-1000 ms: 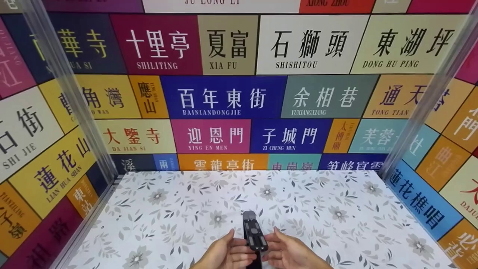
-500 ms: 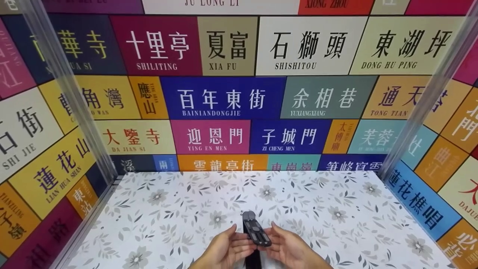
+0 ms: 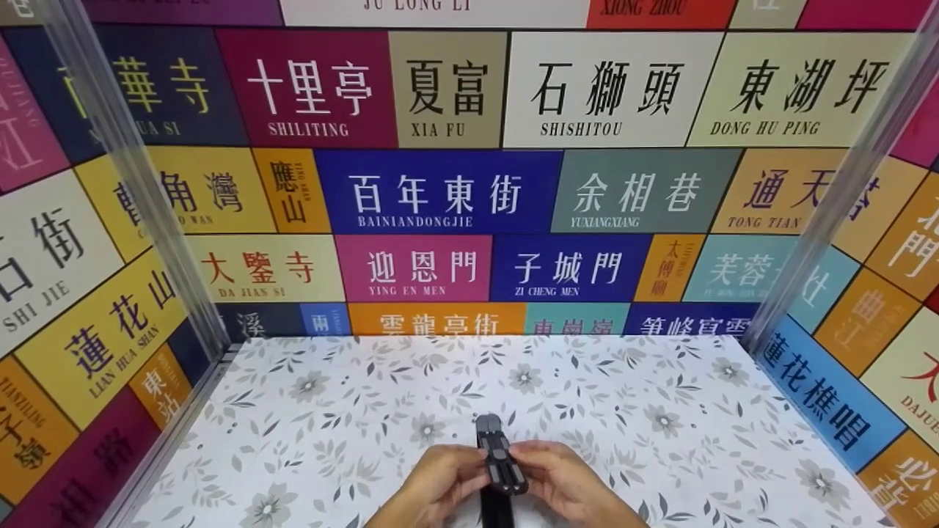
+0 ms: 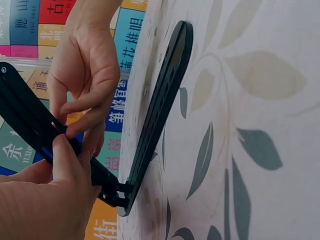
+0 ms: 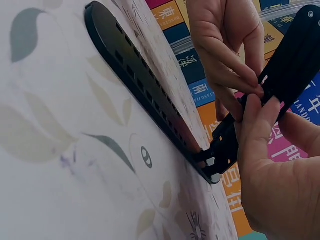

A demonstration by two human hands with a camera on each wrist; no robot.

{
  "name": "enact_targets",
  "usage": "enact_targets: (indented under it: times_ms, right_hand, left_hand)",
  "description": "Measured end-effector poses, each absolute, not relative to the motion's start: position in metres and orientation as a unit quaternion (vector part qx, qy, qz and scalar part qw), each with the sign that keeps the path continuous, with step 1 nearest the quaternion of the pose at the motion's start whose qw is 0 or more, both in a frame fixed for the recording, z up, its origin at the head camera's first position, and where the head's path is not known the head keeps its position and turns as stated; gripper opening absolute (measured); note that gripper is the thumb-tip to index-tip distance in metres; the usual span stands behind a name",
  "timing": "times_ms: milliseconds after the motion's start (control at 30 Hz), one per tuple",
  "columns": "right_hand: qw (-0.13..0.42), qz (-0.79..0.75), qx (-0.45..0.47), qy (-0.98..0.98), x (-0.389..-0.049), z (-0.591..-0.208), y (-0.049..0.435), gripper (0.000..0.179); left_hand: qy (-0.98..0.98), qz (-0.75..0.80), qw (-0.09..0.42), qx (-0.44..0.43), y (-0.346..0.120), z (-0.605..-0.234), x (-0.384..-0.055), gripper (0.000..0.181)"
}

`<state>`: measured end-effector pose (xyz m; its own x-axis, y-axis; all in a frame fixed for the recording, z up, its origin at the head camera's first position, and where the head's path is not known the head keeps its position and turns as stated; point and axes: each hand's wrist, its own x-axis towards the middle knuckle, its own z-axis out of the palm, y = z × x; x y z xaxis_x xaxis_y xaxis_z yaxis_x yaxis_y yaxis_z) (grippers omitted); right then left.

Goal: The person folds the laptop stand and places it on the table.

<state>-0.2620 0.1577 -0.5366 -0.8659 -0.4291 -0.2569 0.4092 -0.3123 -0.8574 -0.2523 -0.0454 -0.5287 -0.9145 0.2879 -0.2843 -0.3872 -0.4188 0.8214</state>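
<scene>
In the head view a black folding stand stands near the front of the table, its long axis running away from me. Its slotted lower bar lies along the cloth in the left wrist view. From the hinge at the far end, the upper arm slants up off the bar. My left hand pinches one side of this raised arm around its middle, and my right hand pinches the opposite side. The fingers of both hands meet close together under the arm, partly hidden by it.
White cloth with grey leaves and flowers covers the table. Walls of colourful sign panels rise behind and at both sides. Clear upright posts stand at the left corner and the right corner.
Both thumbs have come down from raised positions, and the fingers now pinch the arm's sides. The arm's near end swung right half a second ago and is now back closer to the middle.
</scene>
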Motion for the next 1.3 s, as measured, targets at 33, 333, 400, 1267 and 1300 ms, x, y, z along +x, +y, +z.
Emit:
enact_targets:
  times_ms: [33,333,400,1267,1300]
  right_hand:
    - [0.258,-0.81,-0.007,0.528,-0.262,-0.536,0.158,0.029]
    - [0.258,-0.799,0.009,0.543,-0.264,-0.54,0.154,0.031]
    - [0.256,-0.793,0.009,0.552,-0.263,-0.541,0.153,0.031]
    - [0.188,-0.591,-0.033,0.784,-0.248,-0.547,0.141,0.031]
    - [0.184,-0.587,-0.033,0.788,-0.248,-0.547,0.141,0.03]
  left_hand:
    - [0.505,0.838,0.2,-0.05,-0.045,-0.529,-0.253,0.029]
    - [0.537,0.818,0.197,-0.061,-0.046,-0.529,-0.251,0.03]
    - [0.546,0.811,0.2,-0.065,-0.047,-0.53,-0.25,0.032]
    - [0.794,0.595,0.123,0.008,-0.043,-0.536,-0.245,0.011]
    - [0.798,0.59,0.121,0.008,-0.043,-0.536,-0.245,0.011]
